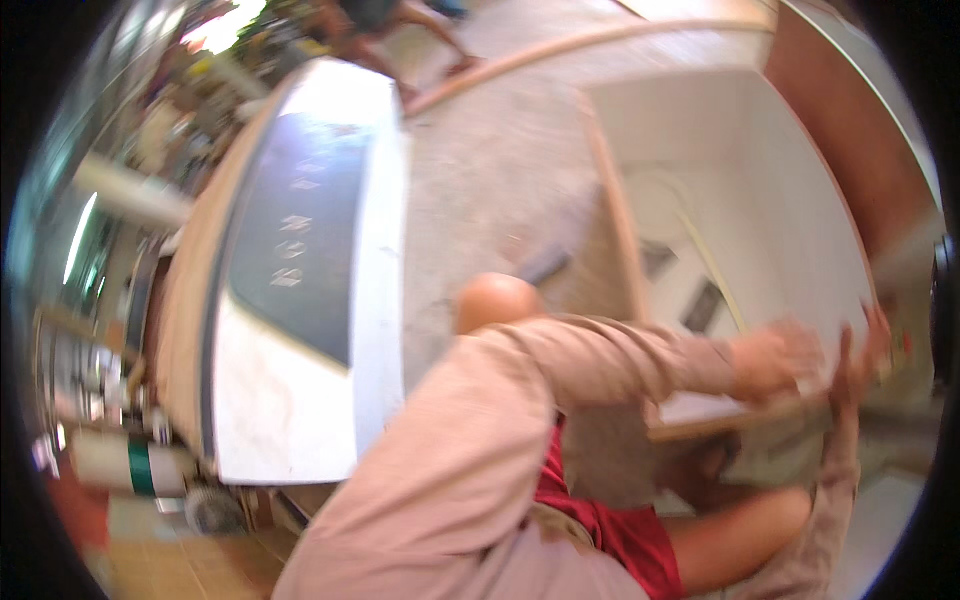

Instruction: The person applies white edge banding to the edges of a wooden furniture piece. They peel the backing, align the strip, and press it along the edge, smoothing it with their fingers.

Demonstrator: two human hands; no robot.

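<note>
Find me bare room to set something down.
Floor between the long panel and open box, beyond the knee, looks bare. Crowded: the box's near end, by left hand and right hand, and around the pale strip inside.

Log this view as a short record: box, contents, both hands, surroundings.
Box: open, white inside, wood-toned rim
Contents: pale strip, dark piece
Left hand: blurred, at the box's near right part; contact unclear
Right hand: fingers spread, by the right edge; contact unclear
Left side: white panel with dark area
Background: another person's leg
</note>
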